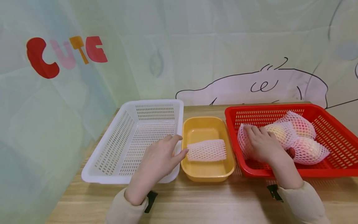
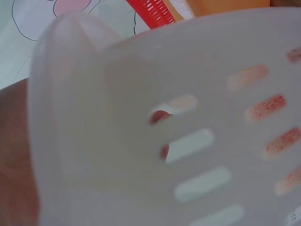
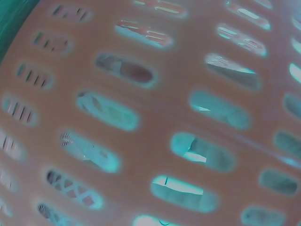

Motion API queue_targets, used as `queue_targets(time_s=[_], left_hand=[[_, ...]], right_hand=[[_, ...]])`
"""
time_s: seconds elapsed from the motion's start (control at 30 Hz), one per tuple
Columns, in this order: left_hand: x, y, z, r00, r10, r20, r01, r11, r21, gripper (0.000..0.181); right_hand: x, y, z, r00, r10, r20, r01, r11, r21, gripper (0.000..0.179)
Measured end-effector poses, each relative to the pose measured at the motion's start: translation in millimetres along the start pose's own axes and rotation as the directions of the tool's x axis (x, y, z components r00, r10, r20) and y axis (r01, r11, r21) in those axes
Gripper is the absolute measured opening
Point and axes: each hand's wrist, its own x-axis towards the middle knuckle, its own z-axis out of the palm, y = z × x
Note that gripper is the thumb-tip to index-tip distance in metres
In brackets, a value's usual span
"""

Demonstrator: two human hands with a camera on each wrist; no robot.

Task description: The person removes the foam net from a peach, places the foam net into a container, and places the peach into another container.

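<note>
- Pale wood-grain table (image 1: 204,205).
- Pinkish round fruit in white foam netting (image 1: 242,144): nine o'clock inside red slotted plastic basket (image 1: 271,107), under right hand (image 1: 263,146); grip hidden, cannot tell.
- Left hand (image 1: 158,158) loosely spread.
- Snagged netting could drop fruit.

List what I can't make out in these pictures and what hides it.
Head view: whether the right hand grips the netted item; its back hides that.
Head view: dark red thing, partly behind the right forearm.
Left wrist view: speckled red thing, mostly behind the white basket.
Right wrist view: things beyond the red basket, screened by its blurred wall.
</note>
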Motion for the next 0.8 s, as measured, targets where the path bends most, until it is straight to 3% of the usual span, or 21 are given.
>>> queue_targets(time_s=[0.27, 0.5, 0.8], left_hand=[[1.1, 0.1, 0.1, 1.0, -0.007, 0.018, 0.006, 1.0, 0.012, 0.039], [0.8, -0.2, 1.3, 1.0, -0.006, 0.027, 0.006, 1.0, 0.014, 0.039], [2.6, -0.1, 1.4, 0.999, -0.012, 0.038, 0.012, 1.0, 0.0, 0.036]], right_hand=[[-2.3, 0.6, -0.9, 0.998, -0.052, -0.037, 0.05, 0.997, -0.062, 0.064], [-2.4, -1.7, -3.3, 0.998, -0.048, -0.03, 0.048, 0.999, -0.01, 0.079], [-2.0, -1.0, -8.3, 0.998, -0.039, -0.041, 0.041, 0.998, 0.044, 0.083]])
